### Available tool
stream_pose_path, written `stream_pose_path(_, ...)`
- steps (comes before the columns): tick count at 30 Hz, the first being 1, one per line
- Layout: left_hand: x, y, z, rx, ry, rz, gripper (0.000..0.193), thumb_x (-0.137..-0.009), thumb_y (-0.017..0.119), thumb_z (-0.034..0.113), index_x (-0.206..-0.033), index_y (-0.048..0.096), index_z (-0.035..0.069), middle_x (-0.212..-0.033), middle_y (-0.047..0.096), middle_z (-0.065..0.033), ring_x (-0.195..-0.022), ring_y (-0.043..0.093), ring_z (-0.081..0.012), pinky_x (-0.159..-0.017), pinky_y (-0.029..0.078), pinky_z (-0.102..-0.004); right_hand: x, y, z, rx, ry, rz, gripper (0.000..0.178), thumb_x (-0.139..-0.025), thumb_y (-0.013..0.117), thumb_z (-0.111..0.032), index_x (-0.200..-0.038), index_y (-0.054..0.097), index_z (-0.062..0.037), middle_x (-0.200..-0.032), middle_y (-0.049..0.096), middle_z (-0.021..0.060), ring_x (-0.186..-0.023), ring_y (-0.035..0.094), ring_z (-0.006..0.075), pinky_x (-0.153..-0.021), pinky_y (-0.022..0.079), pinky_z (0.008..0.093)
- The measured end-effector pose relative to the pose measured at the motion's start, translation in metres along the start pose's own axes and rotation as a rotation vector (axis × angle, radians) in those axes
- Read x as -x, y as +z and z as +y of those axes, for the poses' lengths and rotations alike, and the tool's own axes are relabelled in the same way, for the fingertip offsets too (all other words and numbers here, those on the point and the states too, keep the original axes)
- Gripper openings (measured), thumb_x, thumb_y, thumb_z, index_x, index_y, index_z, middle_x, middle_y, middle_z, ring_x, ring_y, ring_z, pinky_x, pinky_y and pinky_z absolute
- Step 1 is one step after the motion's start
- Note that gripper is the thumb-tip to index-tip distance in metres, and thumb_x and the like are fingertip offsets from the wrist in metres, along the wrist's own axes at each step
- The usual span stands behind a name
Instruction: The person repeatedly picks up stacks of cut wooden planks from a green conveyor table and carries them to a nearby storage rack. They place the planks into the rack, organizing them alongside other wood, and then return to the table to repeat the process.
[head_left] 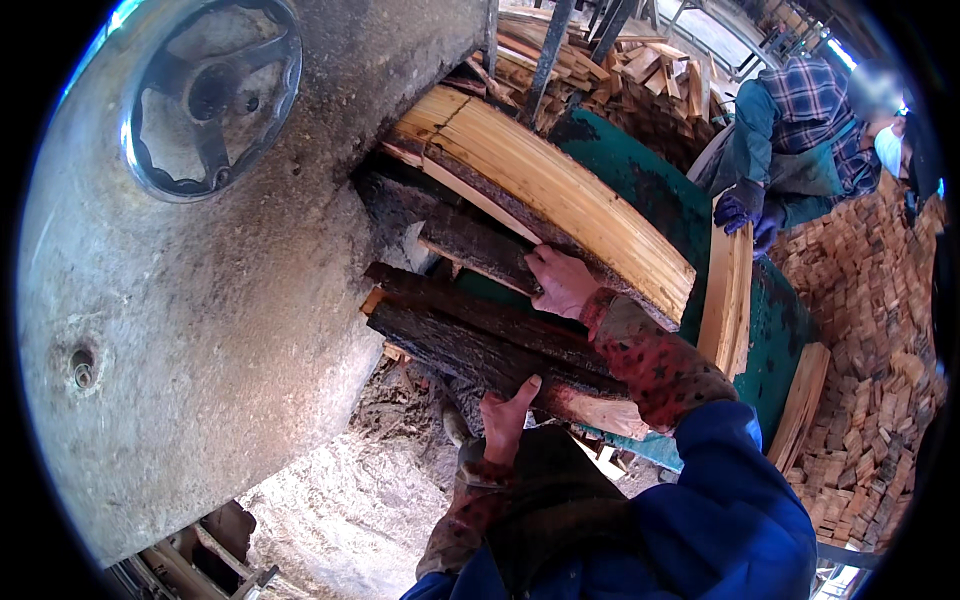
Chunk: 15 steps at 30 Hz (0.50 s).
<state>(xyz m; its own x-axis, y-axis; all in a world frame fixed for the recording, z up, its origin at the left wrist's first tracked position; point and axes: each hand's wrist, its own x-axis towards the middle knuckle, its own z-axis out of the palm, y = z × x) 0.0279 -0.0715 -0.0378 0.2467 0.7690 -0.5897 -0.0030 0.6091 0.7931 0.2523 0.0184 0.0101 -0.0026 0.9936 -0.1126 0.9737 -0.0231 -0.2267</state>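
Note:
My left hand (508, 415) is closed on the near edge of a dark, bark-covered wood slab (455, 350), its thumb lying on top. My right hand (565, 285) has its fingers curled at the right end of another bark-covered slab (475, 245), farther back; its grip is partly hidden. Just beyond that hand lies a long, thick, pale wood slab (560, 190) with a dark bark edge. All these pieces rest side by side, their far-left ends close to a grey metal machine housing (230, 330).
A dark handwheel (212, 95) sits on the housing. Across the green table (640, 150), a gloved co-worker (800, 140) holds an upright pale board (728, 290). Stacked wood blocks (860, 380) fill the right side; split wood (640, 75) is heaped at the back. Sawdust (340, 500) covers the ground.

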Motion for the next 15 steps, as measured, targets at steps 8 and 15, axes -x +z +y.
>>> stream_pose_path(8,0.008,0.006,0.014,0.091,0.002,-0.036,0.036,-0.074,0.082,0.023,-0.092,0.070,-0.007,-0.092,0.069,-0.0067,-0.081,0.061,-0.0122,-0.075,0.049,-0.0278,-0.012,-0.006,-0.011,0.056,0.070,-0.051,0.079,-0.065,0.076,-0.028,-0.132,0.045,0.0002,-0.111,0.050,0.0244,-0.101,0.057,0.0379,-0.081,0.051,0.0439)
stream_pose_path(15,0.007,0.009,0.018,0.130,-0.020,-0.050,0.035,-0.076,0.080,0.019,-0.098,0.068,-0.007,-0.098,0.068,-0.0073,-0.085,0.061,-0.0130,-0.079,0.049,-0.0278,-0.013,-0.021,0.000,-0.289,0.027,-0.283,0.085,-0.059,0.076,-0.037,-0.130,0.051,0.0017,-0.118,0.053,0.0249,-0.108,0.055,0.0404,-0.092,0.046,0.0424)
